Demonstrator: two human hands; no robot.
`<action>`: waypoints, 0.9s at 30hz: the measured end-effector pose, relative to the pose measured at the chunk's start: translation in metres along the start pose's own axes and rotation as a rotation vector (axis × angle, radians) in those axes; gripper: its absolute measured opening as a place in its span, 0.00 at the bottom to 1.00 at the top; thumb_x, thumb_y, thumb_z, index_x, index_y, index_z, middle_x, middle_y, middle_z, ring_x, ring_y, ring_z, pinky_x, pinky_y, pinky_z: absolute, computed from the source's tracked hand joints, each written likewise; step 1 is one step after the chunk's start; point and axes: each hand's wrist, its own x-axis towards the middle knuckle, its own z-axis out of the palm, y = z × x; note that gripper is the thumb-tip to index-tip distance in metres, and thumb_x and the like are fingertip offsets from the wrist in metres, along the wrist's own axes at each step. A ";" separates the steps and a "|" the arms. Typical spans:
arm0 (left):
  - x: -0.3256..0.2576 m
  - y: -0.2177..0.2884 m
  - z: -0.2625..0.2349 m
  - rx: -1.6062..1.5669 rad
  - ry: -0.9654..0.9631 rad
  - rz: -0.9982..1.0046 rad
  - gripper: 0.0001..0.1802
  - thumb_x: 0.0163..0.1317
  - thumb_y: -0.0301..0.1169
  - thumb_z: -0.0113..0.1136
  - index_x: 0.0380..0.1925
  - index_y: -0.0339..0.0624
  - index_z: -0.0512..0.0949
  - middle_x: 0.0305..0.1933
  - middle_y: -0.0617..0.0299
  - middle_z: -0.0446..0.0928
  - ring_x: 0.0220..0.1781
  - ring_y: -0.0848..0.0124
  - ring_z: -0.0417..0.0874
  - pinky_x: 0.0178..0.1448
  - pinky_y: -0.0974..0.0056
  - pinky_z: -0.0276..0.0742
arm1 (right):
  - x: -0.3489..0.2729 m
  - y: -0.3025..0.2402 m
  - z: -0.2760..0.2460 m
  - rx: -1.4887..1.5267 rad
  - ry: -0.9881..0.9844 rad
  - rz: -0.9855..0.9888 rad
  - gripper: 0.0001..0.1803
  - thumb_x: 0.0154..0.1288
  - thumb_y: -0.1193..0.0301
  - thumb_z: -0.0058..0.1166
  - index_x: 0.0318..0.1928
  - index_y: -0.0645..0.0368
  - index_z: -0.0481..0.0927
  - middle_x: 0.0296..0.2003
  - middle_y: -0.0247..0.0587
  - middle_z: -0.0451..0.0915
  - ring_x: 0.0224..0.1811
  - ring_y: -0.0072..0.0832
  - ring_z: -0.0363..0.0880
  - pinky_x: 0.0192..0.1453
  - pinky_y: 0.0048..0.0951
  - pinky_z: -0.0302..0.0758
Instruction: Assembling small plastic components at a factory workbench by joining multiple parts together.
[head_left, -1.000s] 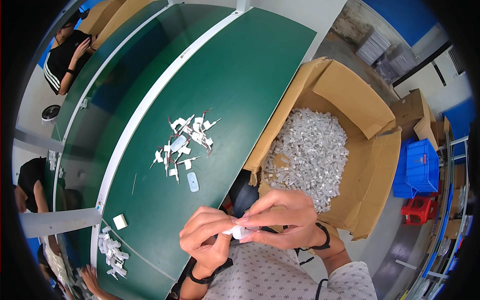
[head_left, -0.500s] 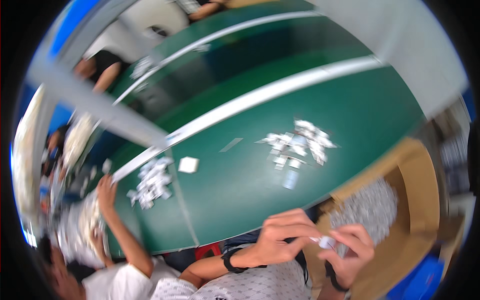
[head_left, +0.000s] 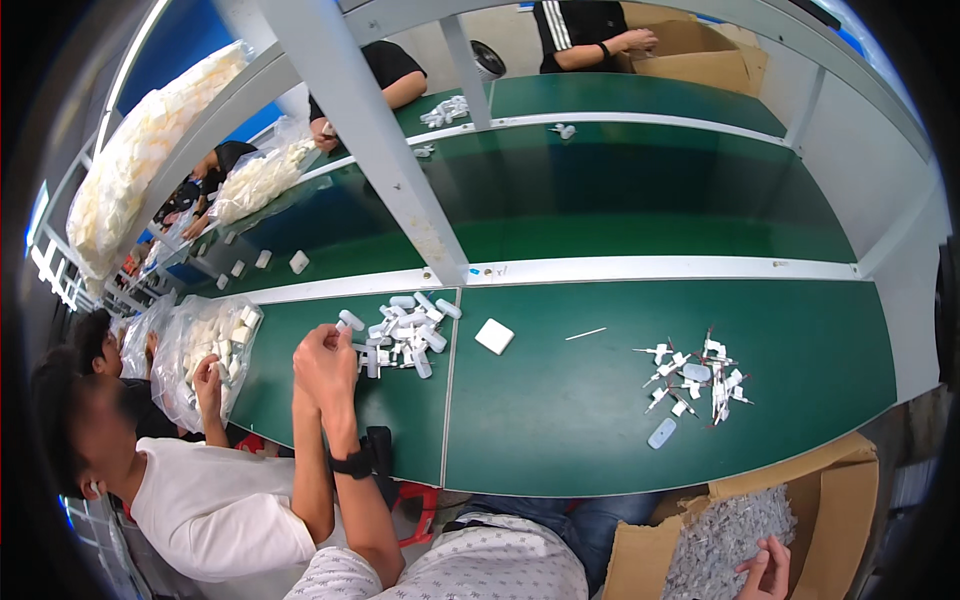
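Note:
My left hand [head_left: 340,375], with a black band at the wrist, reaches out to a pile of grey-white oblong plastic pieces [head_left: 405,322]. Its fingers are drawn together beside one oblong piece [head_left: 350,320]; whether they grip it is hidden. A co-worker's bare forearm [head_left: 308,450] runs close beside it, and the two hands overlap in view. My right hand [head_left: 765,572] is low over a cardboard box [head_left: 643,556] of small clear plastic bits [head_left: 735,535]. Its fingers are bent and apart, with nothing visible in them.
Small white parts with thin leads [head_left: 715,385] lie scattered on the green table [head_left: 560,420], two bluish oblong pieces among and beside them. A white square block [head_left: 494,337] and a thin strip [head_left: 586,333] lie nearer the middle. A metal post [head_left: 370,140] rises behind. Bagged white blocks [head_left: 222,350] stand left.
My hands were together over the box edge, holding a small white piece. Now the left has swung far left to the pile, and the right has dropped lower over the box. The view has turned.

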 end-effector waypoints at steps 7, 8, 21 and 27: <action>-0.020 0.036 0.014 0.529 -0.167 0.213 0.25 0.66 0.40 0.63 0.58 0.34 0.79 0.58 0.41 0.80 0.62 0.46 0.80 0.67 0.53 0.73 | -0.003 -0.009 -0.027 -0.035 0.099 0.112 0.05 0.60 0.83 0.65 0.38 0.70 0.86 0.31 0.43 0.83 0.25 0.22 0.77 0.26 0.22 0.72; -0.023 0.028 0.009 0.545 -0.108 0.252 0.24 0.69 0.38 0.60 0.60 0.35 0.78 0.59 0.40 0.80 0.64 0.45 0.78 0.69 0.52 0.71 | 0.009 -0.016 -0.034 0.009 0.139 0.152 0.05 0.61 0.82 0.65 0.38 0.70 0.86 0.33 0.43 0.84 0.25 0.21 0.77 0.25 0.22 0.71; -0.211 0.207 0.070 -0.612 -1.313 0.543 0.12 0.65 0.23 0.62 0.48 0.32 0.83 0.40 0.59 0.81 0.36 0.76 0.78 0.38 0.72 0.74 | 0.043 0.305 -0.057 -0.547 0.036 0.746 0.09 0.60 0.64 0.65 0.34 0.54 0.90 0.30 0.39 0.88 0.27 0.29 0.87 0.36 0.31 0.80; -0.217 0.192 0.098 -0.583 -1.155 0.518 0.06 0.65 0.24 0.64 0.38 0.32 0.85 0.31 0.61 0.78 0.21 0.79 0.70 0.24 0.72 0.61 | -0.036 0.365 0.039 -0.872 -0.156 0.722 0.06 0.55 0.66 0.63 0.32 0.50 0.90 0.32 0.48 0.88 0.38 0.48 0.87 0.43 0.44 0.82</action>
